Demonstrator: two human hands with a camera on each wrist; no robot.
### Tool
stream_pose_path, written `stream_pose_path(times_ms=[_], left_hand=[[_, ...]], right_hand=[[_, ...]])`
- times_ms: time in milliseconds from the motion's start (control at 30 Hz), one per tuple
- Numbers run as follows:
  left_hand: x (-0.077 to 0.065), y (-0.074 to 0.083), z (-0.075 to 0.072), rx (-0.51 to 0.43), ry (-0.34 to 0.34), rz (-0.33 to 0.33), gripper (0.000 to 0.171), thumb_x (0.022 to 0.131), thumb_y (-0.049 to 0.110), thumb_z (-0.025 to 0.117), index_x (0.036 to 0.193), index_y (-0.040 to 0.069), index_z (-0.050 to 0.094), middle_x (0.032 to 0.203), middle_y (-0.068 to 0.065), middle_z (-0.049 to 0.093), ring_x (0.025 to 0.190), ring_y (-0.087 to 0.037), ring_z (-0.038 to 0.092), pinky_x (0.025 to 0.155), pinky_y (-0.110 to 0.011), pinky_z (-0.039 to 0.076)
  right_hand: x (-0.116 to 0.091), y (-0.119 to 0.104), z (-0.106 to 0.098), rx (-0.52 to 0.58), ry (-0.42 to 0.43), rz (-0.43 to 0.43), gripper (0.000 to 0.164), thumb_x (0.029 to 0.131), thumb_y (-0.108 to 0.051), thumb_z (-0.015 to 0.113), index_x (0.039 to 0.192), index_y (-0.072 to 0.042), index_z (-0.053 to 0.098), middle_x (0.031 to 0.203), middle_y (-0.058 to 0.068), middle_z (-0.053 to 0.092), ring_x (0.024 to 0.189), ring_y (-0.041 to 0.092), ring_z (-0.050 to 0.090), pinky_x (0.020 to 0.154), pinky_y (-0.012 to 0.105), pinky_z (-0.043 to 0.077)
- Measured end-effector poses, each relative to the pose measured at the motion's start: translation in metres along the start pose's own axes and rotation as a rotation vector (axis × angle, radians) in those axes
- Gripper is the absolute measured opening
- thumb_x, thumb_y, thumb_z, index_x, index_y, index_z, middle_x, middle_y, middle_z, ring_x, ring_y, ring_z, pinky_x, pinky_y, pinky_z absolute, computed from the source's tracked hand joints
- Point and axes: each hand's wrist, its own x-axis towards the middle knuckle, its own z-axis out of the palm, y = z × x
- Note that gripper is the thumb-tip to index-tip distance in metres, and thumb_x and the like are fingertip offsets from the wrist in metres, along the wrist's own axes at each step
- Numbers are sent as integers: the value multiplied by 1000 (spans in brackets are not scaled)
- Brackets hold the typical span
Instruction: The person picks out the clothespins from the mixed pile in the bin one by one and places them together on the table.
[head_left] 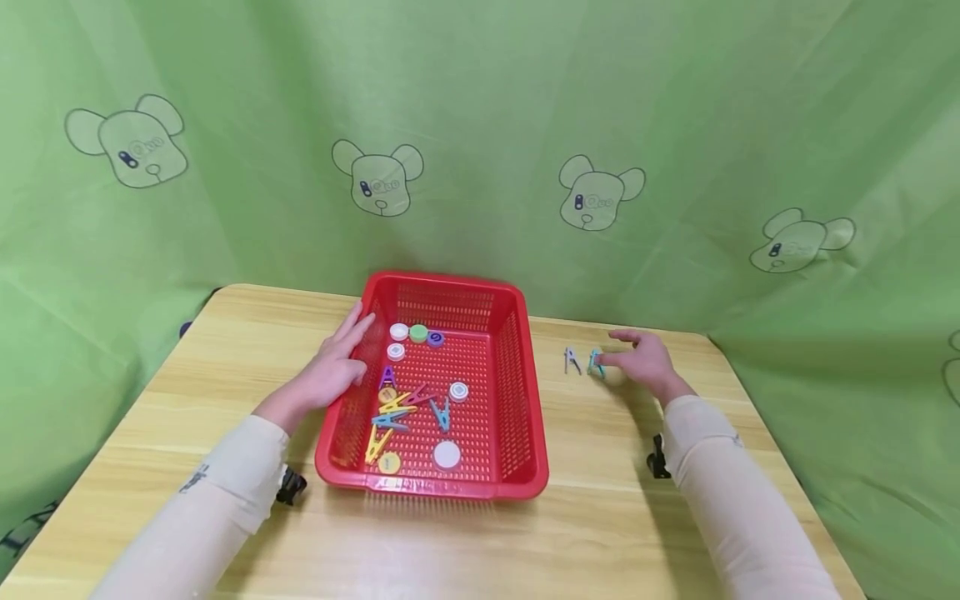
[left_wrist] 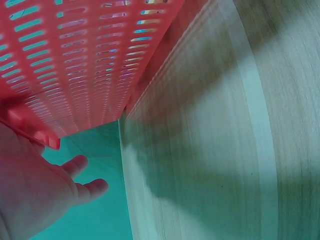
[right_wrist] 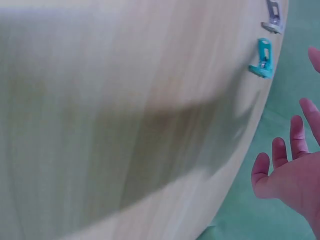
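Observation:
My left hand (head_left: 330,373) rests at the left rim of a red plastic basket (head_left: 536,425), fingers extended along it. In the left wrist view two straight fingers (left_wrist: 89,191) show beyond the slotted basket wall. My right hand (head_left: 645,360) reaches over the table to the right of the basket, fingers spread. Its fingertips overlap a teal clothespin (head_left: 592,365) in the head view, while the right wrist view shows the hand apart from that teal clothespin (right_wrist: 265,56). A grey clothespin (head_left: 572,357) stands just left of the teal one.
Inside the basket lie several coloured clothespins, including a purple one (head_left: 387,377), and several bottle caps, such as a large white cap (head_left: 446,454) and a green cap (head_left: 418,333). The wooden table (head_left: 600,500) backs onto a green curtain (head_left: 480,100).

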Motion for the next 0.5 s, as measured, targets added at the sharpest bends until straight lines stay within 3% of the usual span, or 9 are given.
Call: stream_pose_path(times_ms=[233,500], left_hand=[[1,0,-2,5,2,4,96,75,-3,56,161,12,16,164,16,-13,148,-42,-3,111,-68,12],[0,-1,0,16,5,16,96,74,-3,56,161,10,17,165,12,-12,147,-45,-3,111,-68,10]], right_hand=[[-2,-19,-5,2,11,-27,79,81,-40,82,144,-5,51,154,21,37,141,45,27,112,58,26],[-6,-49,-6,36,15,-69,77,79,-35,84,144,-5,52,153,19,39,141,43,28,111,57,27]])
